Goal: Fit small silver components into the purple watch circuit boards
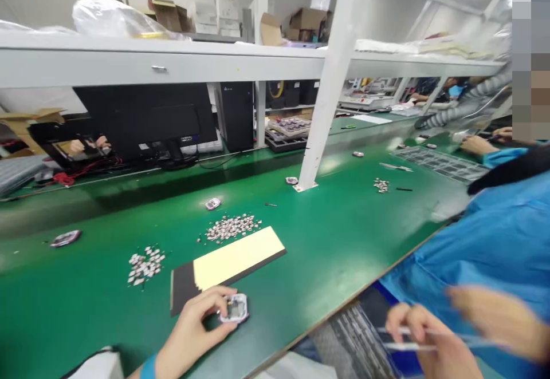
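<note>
My left hand [200, 324] is closed, with thumb and fingers pinching a small square watch case [237, 308] with rounded corners. The case is held at the green bench top, its open inside facing up. Beside it lies a black board [183, 287] with a yellow sheet [238, 256] on top. Low on the right, beyond the bench edge, my right hand [429, 330] grips two thin pale prongs that look like tweezers [408, 346], smeared by motion. Another hand [498, 316], badly blurred, reaches in from the right edge close by; whose it is stays unclear.
Piles of small parts [146, 264] [232, 227] lie behind the board. More watch cases [66, 238] [212, 203] are scattered on the bench. A white post [322, 110] rises from the bench [335, 241]. A co-worker in blue [481, 247] sits at right, near a clear tray [442, 162].
</note>
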A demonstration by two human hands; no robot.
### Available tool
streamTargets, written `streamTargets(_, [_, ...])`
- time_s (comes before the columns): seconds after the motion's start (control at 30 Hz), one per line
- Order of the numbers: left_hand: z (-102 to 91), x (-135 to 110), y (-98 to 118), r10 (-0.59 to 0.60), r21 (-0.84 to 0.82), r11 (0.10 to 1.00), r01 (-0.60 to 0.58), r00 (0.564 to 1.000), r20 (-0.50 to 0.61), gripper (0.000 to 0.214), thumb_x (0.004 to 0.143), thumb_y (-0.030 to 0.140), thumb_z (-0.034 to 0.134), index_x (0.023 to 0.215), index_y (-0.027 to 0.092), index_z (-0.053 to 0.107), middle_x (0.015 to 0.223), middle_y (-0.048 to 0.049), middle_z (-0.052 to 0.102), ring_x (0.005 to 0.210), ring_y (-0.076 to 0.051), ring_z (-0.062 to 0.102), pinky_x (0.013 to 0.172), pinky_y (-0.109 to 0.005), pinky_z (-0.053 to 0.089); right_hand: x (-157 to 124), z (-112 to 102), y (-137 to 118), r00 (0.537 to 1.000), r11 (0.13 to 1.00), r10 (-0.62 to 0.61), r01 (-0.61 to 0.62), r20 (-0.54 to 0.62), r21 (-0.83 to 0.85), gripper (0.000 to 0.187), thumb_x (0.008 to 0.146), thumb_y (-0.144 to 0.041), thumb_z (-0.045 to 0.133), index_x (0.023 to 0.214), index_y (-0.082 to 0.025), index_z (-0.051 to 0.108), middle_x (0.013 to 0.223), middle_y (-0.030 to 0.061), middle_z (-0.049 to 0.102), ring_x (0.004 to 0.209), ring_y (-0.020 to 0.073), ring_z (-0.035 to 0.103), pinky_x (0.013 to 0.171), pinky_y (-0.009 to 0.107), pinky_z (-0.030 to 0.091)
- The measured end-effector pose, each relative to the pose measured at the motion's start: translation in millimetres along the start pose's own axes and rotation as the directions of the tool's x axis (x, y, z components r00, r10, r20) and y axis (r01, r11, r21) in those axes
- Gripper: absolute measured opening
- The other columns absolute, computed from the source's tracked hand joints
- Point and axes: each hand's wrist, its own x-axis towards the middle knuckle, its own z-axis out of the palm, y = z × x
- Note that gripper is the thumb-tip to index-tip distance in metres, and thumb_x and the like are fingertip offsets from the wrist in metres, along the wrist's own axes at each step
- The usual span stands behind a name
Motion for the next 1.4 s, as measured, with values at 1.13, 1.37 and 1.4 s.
streamTargets(1.13, [-119.6,28,98,0.413,0.268,0.909,-0.320,0.776,-0.476,0.021,0.064,0.011,0.071,0.072,0.013,0.052,0.105,-0.0078,0.059,0.088,-0.016,0.060,0.074,-0.025,0.054,156,214,-158,0.573,0.804,-0.586,0.327,0.573,0.496,0.047,0.071,0.001,0.061,0.109,-0.025,0.054,0.104,-0.0005,0.060,0.092,0.0154,0.060,0.079,0.027,0.055])
streamTargets(1.37, [-122.8,27,100,0.459,0.312,0.884,-0.348,0.772,-0.439,0.016,0.067,0.010,0.069,0.072,0.009,0.053,0.104,-0.0112,0.056,0.090,-0.016,0.059,0.074,-0.024,0.055,159,218,-156,0.591,0.811,-0.556,0.232,0.585,0.537,0.045,0.063,-0.004,0.071,0.102,-0.022,0.057,0.097,-0.0016,0.063,0.089,0.0143,0.060,0.081,0.026,0.054])
streamTargets(1.4, [-122.8,27,100,0.459,0.317,0.883,-0.346,0.777,-0.432,0.016,0.067,0.010,0.068,0.072,0.009,0.053,0.103,-0.0113,0.056,0.091,-0.016,0.059,0.076,-0.024,0.055,159,219,-155,0.594,0.806,-0.564,0.247,0.573,0.537,0.044,0.064,-0.003,0.070,0.102,-0.021,0.057,0.097,-0.0011,0.063,0.089,0.0145,0.060,0.081,0.027,0.054])
